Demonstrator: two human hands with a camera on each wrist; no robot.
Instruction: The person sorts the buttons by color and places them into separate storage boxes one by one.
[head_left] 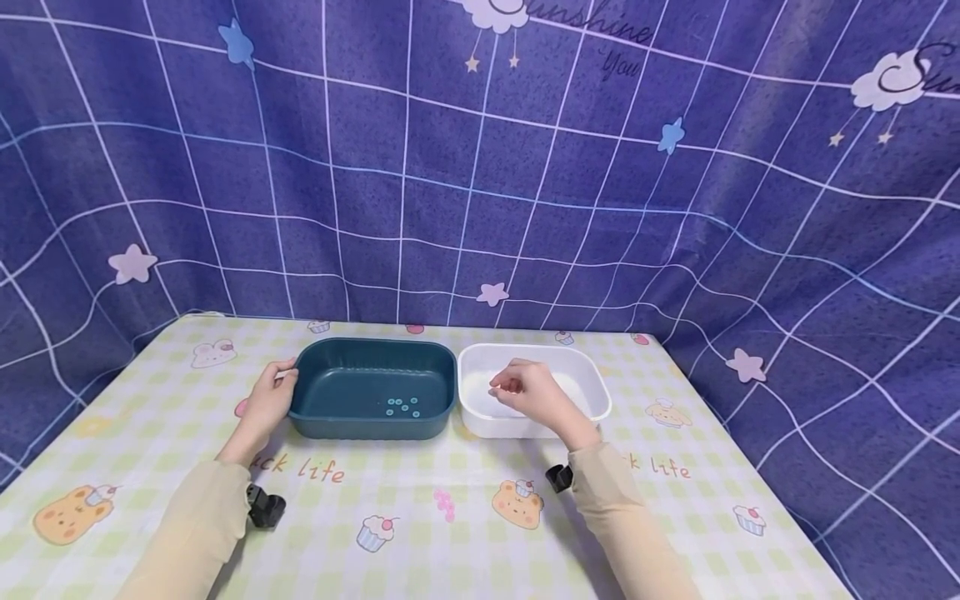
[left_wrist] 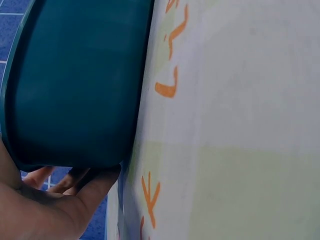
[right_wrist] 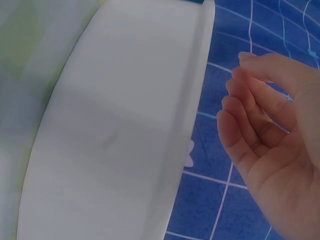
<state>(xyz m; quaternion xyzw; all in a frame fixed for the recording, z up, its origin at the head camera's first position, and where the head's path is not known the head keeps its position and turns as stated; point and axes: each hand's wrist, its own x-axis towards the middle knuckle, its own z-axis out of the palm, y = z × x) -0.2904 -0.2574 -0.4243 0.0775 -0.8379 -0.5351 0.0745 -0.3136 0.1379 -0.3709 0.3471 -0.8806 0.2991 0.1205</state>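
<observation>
At centre-left, the left hand (head_left: pixel 270 397) grips the teal bin (head_left: pixel 367 429), small blue discs (head_left: pixel 405 408) in its lower right. At centre-right, the right hand (head_left: pixel 534 392) hovers over the white bin (head_left: pixel 506 428), fingertips together; whether pinching anything, I cannot tell.

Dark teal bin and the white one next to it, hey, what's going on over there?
A person's left hand holds the left end of the dark teal bin, where a few small blue round pieces lie on its floor. Their right hand is raised over the white bin alongside, fingers curled toward the thumb; whether it pinches anything small can't be made out.
</observation>
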